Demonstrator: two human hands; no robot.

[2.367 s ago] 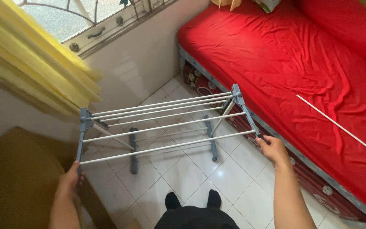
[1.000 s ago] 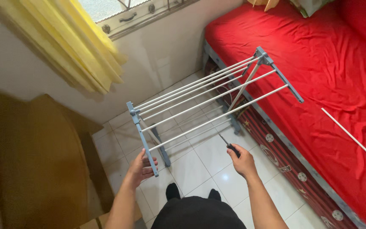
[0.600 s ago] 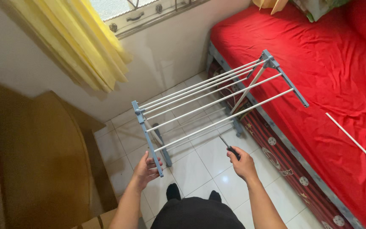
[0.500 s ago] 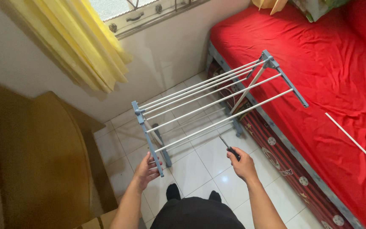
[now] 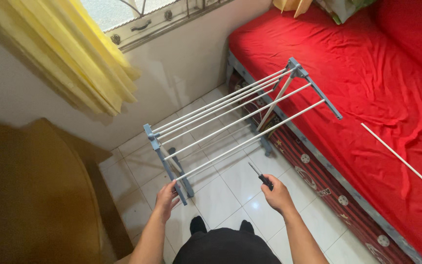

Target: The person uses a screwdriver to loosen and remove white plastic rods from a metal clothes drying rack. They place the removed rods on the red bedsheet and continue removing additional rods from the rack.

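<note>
Drying rack end in left hand.

open tiled floor under rack | blocked: rack rods, bed right

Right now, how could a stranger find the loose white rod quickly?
Look at the bed with the red sheet on the right. The loose white rod lies slanted on it, alone. The other white rods are fixed in the grey drying rack on the floor.
</note>
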